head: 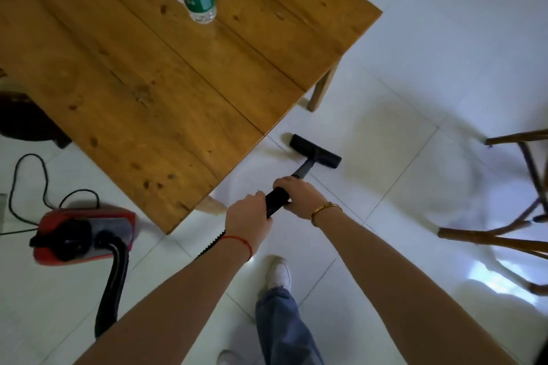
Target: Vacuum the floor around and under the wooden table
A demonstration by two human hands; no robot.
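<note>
Floor [444,38]: glossy white tiles with thin grout lines.
Light: a bright window reflection glares on the tiles near right.
Chair [522,187]: bamboo frame at the right edge.
Stool [26,118]: dark, round, far left beside the table.

both bare arms reach forward and down. the left hand [247,215] and right hand [299,197] curl close together around one black wand [277,201], right hand ahead.
</note>
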